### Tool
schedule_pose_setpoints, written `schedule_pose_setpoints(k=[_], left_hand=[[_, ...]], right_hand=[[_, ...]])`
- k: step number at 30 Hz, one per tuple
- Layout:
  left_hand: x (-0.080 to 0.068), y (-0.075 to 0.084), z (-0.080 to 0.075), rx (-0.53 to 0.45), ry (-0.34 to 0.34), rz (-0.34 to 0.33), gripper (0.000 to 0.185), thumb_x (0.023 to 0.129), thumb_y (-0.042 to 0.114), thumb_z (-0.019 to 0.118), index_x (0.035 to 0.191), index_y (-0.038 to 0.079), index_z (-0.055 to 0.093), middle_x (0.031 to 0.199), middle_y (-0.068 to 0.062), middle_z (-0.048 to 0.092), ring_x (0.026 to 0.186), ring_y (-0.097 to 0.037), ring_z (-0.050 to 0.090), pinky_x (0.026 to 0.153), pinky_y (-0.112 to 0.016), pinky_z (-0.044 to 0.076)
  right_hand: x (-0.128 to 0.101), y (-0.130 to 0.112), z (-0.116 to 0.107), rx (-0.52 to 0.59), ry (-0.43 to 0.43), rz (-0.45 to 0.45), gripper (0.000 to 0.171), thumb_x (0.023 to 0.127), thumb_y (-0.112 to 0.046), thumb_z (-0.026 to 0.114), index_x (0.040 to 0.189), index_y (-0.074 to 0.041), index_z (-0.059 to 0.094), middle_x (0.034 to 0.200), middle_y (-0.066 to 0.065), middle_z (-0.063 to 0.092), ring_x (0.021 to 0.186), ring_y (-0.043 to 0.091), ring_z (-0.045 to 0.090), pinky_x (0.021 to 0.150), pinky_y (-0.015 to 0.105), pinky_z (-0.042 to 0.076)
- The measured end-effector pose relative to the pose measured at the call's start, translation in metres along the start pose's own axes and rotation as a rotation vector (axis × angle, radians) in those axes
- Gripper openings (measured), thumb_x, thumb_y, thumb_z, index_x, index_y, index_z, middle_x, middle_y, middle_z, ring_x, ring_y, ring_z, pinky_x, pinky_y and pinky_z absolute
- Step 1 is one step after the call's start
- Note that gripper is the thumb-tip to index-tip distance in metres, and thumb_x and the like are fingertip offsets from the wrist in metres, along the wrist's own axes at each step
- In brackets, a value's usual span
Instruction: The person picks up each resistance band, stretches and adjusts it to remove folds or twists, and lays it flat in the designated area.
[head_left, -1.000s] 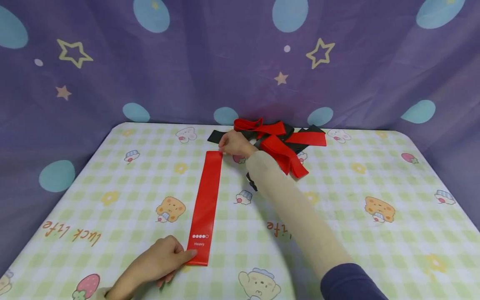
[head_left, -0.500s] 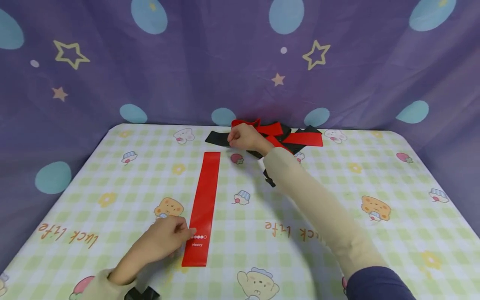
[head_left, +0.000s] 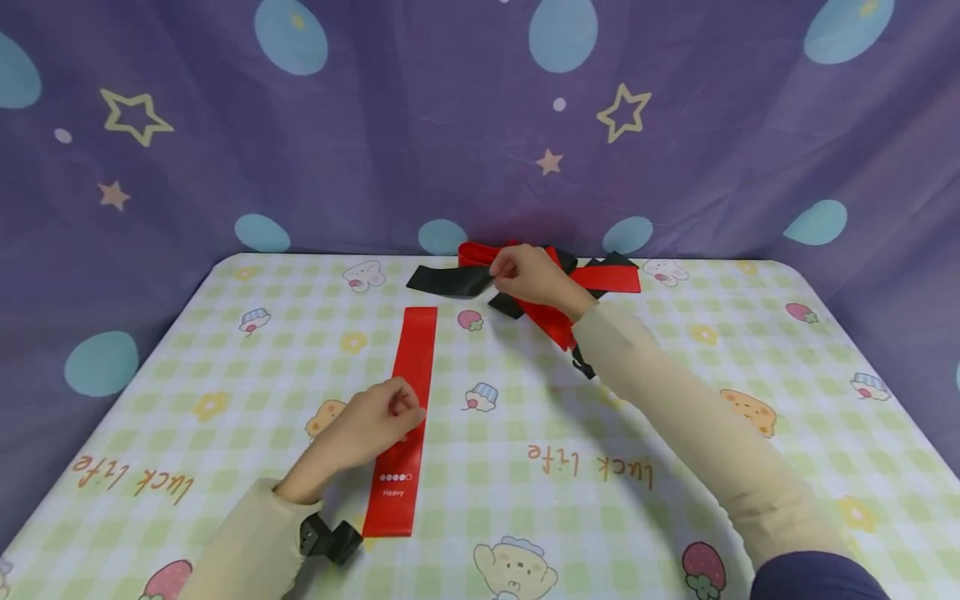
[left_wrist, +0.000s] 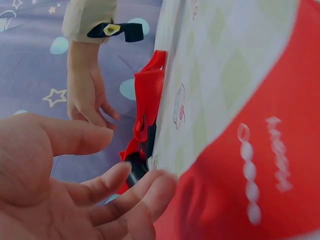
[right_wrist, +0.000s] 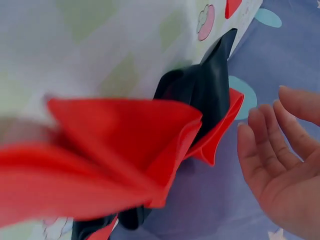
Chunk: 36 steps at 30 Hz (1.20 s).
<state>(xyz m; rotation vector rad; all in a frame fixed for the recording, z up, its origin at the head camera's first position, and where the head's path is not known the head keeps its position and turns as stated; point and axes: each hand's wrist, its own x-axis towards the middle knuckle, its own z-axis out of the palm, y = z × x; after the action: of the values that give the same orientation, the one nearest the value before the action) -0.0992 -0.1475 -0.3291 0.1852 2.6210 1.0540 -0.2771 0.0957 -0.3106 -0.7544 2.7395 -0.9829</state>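
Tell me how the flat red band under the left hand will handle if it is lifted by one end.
The red band lies thin and flat, so it will probably droop limply. The bands in the pile fold and twist, suggesting floppy, light material. It looks smooth, perhaps slightly slippery.

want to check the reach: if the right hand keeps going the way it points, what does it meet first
Probably the black band: the right hand hovers over the pile of bands with fingers toward it. Depth is unclear, so it may already touch.

Head cam looks down the table (head_left: 675,400) toward the backdrop. Both wrist cams sit super close at tabletop level; all three catch the band pile (head_left: 577,279) at the far edge.
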Motion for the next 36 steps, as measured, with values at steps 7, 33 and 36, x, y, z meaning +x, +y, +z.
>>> schedule_pose_setpoints(k=[7,33,36], left_hand=[[0.029,0.011,0.011,0.007,0.050,-0.022,0.032,0.090,0.018,0.060,0.117,0.004,0.050,0.104,-0.010,0.061,0.082,-0.019,0.056,0.069,-0.030,0.050],[0.104,0.071,0.047,-0.028,0.109,0.206,0.047,0.090,0.014,0.058,0.131,0.000,0.043,0.133,-0.021,0.049,0.109,-0.031,0.053,0.101,-0.044,0.042],[0.110,0.076,0.050,-0.040,0.105,0.204,0.046,0.090,0.014,0.057,0.131,-0.001,0.044,0.130,-0.022,0.049,0.105,-0.031,0.054,0.097,-0.043,0.044]], right_hand=[[-0.023,0.012,-0.010,-0.056,0.029,-0.006,0.026,0.085,-0.006,0.063,0.109,0.003,0.061,0.108,0.019,0.064,0.100,0.030,0.058,0.088,0.042,0.049],[-0.086,0.052,-0.011,-0.045,-0.061,0.074,0.099,0.066,-0.006,0.083,0.145,0.003,0.024,0.145,0.026,0.031,0.132,0.039,0.031,0.109,0.054,0.031],[-0.092,0.056,-0.007,-0.043,-0.086,0.052,0.100,0.065,-0.002,0.081,0.145,0.004,0.021,0.144,0.028,0.030,0.130,0.041,0.032,0.107,0.056,0.033]])
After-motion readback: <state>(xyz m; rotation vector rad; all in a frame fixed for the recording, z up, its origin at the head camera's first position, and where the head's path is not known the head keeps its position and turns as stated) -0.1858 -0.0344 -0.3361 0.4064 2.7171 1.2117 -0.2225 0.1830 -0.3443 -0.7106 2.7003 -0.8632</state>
